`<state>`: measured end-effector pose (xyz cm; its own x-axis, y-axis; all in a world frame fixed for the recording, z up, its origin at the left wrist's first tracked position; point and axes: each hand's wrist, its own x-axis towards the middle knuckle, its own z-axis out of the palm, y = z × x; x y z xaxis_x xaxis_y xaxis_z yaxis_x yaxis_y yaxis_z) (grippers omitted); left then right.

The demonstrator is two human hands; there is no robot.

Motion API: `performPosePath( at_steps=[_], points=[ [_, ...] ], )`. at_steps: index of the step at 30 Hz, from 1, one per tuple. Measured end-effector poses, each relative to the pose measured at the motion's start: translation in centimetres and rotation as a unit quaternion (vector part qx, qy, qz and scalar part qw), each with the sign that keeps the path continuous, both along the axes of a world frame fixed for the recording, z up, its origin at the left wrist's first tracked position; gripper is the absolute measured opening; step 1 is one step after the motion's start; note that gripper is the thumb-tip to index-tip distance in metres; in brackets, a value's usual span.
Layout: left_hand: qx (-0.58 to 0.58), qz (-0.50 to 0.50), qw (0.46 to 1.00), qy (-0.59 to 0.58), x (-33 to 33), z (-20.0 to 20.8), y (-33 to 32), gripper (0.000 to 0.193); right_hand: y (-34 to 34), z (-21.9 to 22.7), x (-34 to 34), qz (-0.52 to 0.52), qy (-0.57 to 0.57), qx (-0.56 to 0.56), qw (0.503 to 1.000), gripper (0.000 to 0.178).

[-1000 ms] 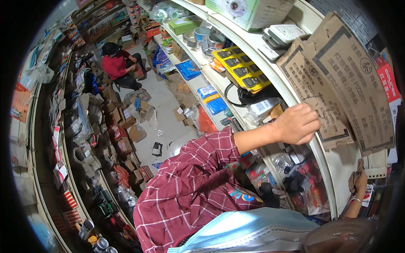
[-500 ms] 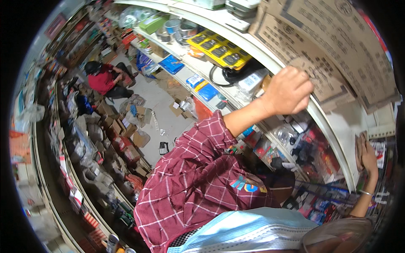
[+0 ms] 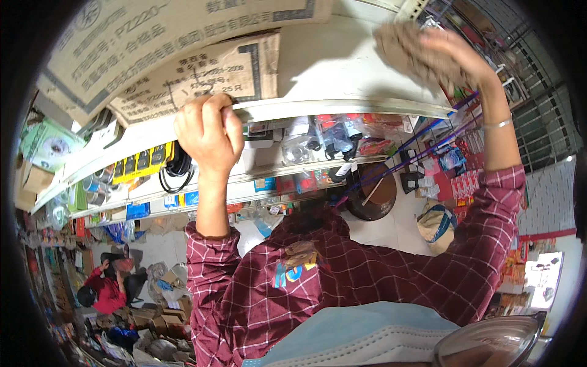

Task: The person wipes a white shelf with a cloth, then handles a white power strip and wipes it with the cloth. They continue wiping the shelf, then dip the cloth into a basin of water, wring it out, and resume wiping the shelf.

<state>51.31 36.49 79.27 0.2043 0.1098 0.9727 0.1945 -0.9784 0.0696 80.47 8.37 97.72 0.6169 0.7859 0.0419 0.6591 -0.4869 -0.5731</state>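
My left hand is closed over the front lip of a white shelf, just below a cardboard box. Bunched under my right hand is a grey-brown cloth, at the right end of that shelf. Motion blurs the cloth and some of the fingers. A second, larger cardboard box sits behind and above the first one. Both of my arms are raised toward the shelf.
Lower shelves hold a yellow card of packed items, a black cable and bagged goods. Purple poles slant past the shelf's right end. A round brown stool stands below. At lower left, a person in red crouches among boxes.
My view has turned to the right, so the shelf now runs across the top. The cloth in my right hand has shifted along the shelf's end. My left hand stays on the shelf edge.
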Motion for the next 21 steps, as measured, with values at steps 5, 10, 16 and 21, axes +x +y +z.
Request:
performPosePath(
  at_steps=[5,10,16,21],
  points=[
    [0.006,0.001,1.000,0.019,-0.5,-0.1,-0.2,0.013,2.8,-0.2,7.4,-0.081,-0.283,-0.072,0.953,0.037],
    [0.004,0.012,0.999,0.035,-1.0,0.4,-0.8,0.012,8.6,-8.8,13.4,-0.048,-0.215,-0.092,0.971,0.078],
    [0.009,-0.011,1.000,0.021,0.0,0.8,-1.5,0.011,9.4,-8.3,5.8,0.188,-0.216,-0.030,0.958,0.045],
    [0.003,-0.006,0.999,0.040,-1.0,0.5,-1.1,0.013,5.2,-6.8,-2.3,0.354,-0.198,-0.022,0.913,0.038]
  ],
)
